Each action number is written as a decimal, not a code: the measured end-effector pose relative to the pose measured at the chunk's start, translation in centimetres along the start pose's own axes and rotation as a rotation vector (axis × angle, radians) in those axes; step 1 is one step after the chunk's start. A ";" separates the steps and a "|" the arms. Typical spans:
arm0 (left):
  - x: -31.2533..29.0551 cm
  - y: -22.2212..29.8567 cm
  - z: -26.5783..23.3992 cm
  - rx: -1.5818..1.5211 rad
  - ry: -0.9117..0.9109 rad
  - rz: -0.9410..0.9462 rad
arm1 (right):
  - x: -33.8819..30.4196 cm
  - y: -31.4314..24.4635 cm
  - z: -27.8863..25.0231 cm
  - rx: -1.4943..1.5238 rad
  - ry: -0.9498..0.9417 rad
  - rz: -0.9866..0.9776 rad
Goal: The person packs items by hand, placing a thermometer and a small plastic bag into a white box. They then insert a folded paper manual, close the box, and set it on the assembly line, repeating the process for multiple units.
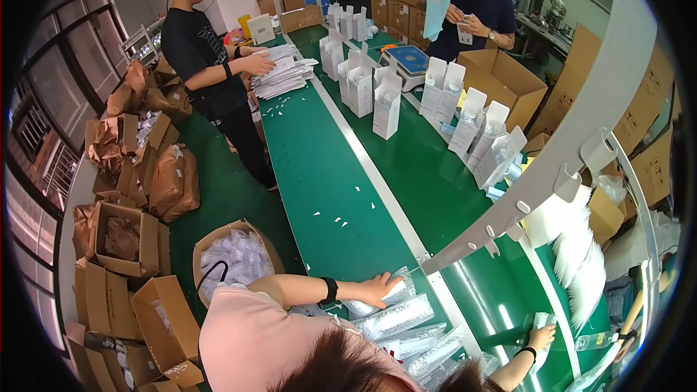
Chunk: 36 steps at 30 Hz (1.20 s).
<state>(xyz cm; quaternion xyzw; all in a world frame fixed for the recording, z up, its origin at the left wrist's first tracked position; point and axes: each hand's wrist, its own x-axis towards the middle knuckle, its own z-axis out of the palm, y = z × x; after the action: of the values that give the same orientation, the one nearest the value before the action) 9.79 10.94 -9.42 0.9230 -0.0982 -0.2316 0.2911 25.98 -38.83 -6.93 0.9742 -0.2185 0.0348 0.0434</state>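
Note:
My left hand lies with fingers stretched over a clear bubble-wrap sleeve at the near edge of the green table. Several more bubble-wrapped packs are spread just below it, partly hidden by my hair and pink sleeve. Farther right, over the green belt, my right hand is closed round a slim pack in clear plastic; its contents are too small to make out. Both wrists wear black bands. Right of that hand lies a clear plastic bottle, with what looks like another person's banded wrist beside it.
Open white cartons line the belt's far part, near a blue-topped scale. A grey metal frame arches across the right. Left stands a box of clear plastic packs. One co-worker handles stacked white sheets; another stands behind an open carton.

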 end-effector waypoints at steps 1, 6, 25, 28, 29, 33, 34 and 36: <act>0.0 0.0 0.1 0.003 -0.003 0.002 | 0.0 0.1 0.0 -0.022 0.008 0.033; 0.2 -0.1 0.1 0.016 -0.003 0.022 | 0.0 1.4 0.6 -0.126 0.042 0.199; 0.4 -0.7 0.0 -0.015 0.043 0.082 | -15.0 -10.5 -16.8 0.336 -0.367 -0.228; 0.4 -0.9 0.2 -0.036 0.020 0.086 | -20.9 -13.4 -18.0 0.734 -0.365 -0.325; 0.3 -1.1 0.4 -0.037 0.013 0.090 | -22.8 -14.8 -18.6 0.809 -0.412 -0.305; 1.0 -1.4 1.0 -0.056 0.022 0.111 | -28.1 -18.7 -11.1 1.228 -0.506 -0.096; 1.0 -1.5 1.1 -0.058 0.024 0.104 | -29.4 -20.4 -9.9 1.404 -0.524 0.010; 1.2 -1.6 1.5 -0.052 0.023 0.098 | -32.2 -23.1 -9.3 1.576 -0.538 0.126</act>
<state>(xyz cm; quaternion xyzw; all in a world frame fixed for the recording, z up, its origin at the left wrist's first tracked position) 10.22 11.17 -11.91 0.9118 -0.1340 -0.2088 0.3271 6.42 -3.53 -2.08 0.6803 -0.1870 -0.0538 -0.7066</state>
